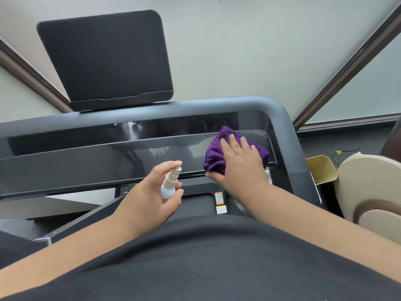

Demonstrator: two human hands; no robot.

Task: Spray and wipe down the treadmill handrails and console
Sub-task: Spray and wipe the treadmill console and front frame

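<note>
Wiping is under way — the right hand [236,164], fingers spread flat, presses the purple cloth [217,153] on the console panel's [108,157] right end, the left hand [149,192] grips the spray bottle [170,183] — next, probably sweep leftward.

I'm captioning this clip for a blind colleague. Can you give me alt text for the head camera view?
Seen from above, a person's right hand presses a purple cloth on the right end of a treadmill's glossy black console, while the left hand holds a small white spray bottle nearby. A dark tablet holder rises behind the console.
</note>
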